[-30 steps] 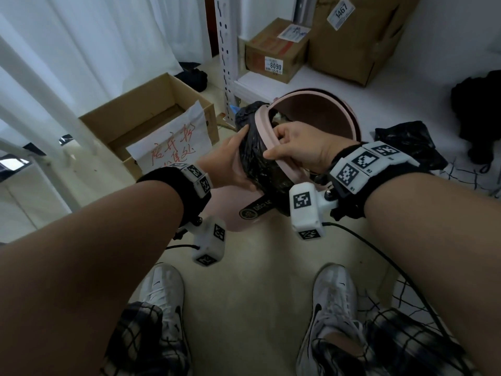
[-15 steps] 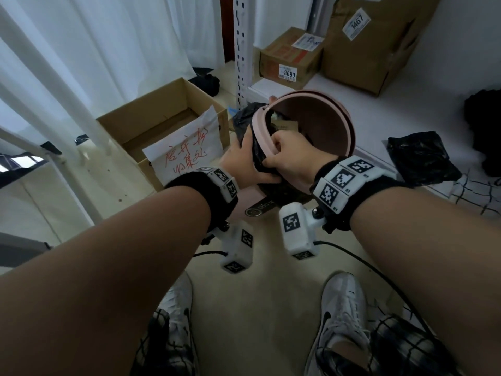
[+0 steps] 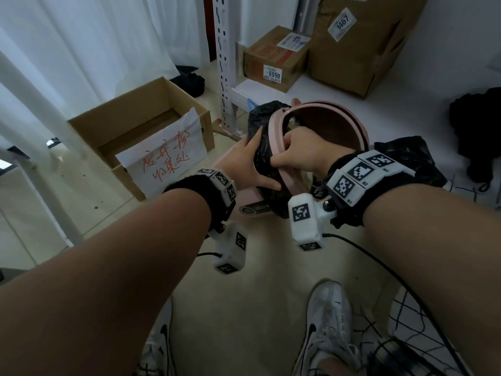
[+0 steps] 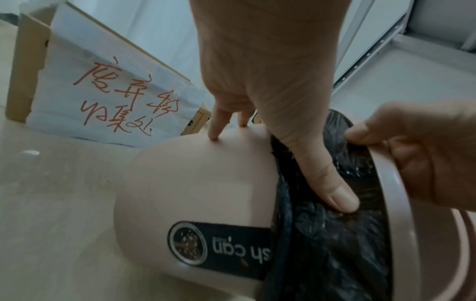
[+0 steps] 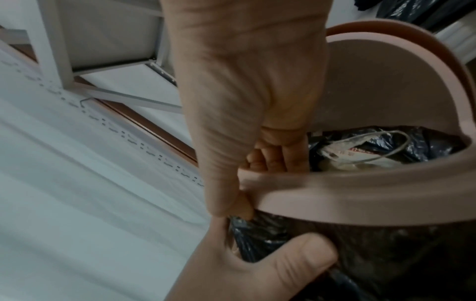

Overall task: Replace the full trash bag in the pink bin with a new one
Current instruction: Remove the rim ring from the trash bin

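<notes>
A person tilts a pink bin (image 3: 233, 195) on the floor, its mouth turned up and to the right, below a metal shelf (image 3: 320, 101). The right hand (image 3: 303, 153) hooks its fingers over the bin's pink rim ring (image 5: 347, 195), a tight grip with the thumb outside and fingertips inside. The left hand (image 3: 244, 164) lies flat and wide against the bin's side, its thumb (image 4: 332, 189) pressing the black bag (image 4: 332, 244) folded over the edge, its fingertips on the pink wall. Rubbish shows inside the bag. A second black bag (image 3: 406, 158) lies on the floor just right of the bin. At far left stands an open box (image 3: 135, 126) with a handwritten sign (image 3: 165, 153).
</notes>
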A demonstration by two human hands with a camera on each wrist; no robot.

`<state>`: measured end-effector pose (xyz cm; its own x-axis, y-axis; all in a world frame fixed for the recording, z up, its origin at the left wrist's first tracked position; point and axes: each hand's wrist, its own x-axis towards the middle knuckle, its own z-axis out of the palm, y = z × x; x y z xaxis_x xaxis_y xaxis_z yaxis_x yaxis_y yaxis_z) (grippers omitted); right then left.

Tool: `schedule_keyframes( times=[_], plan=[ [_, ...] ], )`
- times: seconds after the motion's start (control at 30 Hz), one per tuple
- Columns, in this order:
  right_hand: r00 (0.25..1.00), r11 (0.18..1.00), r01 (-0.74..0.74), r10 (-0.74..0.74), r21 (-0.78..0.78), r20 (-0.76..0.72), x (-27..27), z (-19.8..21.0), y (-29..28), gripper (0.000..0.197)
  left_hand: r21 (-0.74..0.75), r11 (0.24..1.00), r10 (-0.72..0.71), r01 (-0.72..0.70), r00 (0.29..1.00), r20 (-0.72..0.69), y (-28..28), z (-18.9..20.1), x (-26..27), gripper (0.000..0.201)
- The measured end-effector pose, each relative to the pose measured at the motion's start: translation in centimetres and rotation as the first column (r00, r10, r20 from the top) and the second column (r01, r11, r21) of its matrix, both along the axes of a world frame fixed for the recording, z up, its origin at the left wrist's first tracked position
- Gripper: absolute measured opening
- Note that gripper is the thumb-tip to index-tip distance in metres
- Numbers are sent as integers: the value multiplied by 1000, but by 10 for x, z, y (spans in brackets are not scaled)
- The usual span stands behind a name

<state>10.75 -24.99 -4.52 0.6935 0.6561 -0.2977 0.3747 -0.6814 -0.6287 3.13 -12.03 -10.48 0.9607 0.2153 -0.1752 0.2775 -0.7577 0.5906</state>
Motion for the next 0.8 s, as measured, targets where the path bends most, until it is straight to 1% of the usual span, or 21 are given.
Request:
schedule_keyframes(
  times=[0.2,0.37,0.47,0.5,0.6,0.67,0.73,0.8],
  plan=[
    [996,998,40,-36,57,-77,4,-1,-14,19,-4,997,-74,74,997,-31,-1,3,6,133],
    [992,993,66,-55,96,-114,2,-2,-23,30,-5,996,-90,90,996,-12,-5,3,7,131],
    [985,989,89,-70,121,-155,-2,-1,-29,26,4,992,-129,129,992,-3,-7,2,9,133],
    [982,988,95,-72,125,-174,-4,-1,-31,29,10,991,-137,137,991,-7,-9,2,9,132],
    [981,987,95,-71,128,-181,-4,-4,-32,51,15,990,-142,142,990,1,-12,1,7,131],
    [980,986,92,-66,137,-187,-1,-8,-33,60,-4,991,-136,136,991,11,-13,-2,6,131],
    [981,988,77,-52,131,-188,-1,-6,-34,55,-41,992,-115,116,993,25,-15,-3,2,129],
    [983,992,57,-36,114,-178,-5,-1,-36,38,-71,994,-75,79,996,46,-19,-4,-2,126]
  ],
)
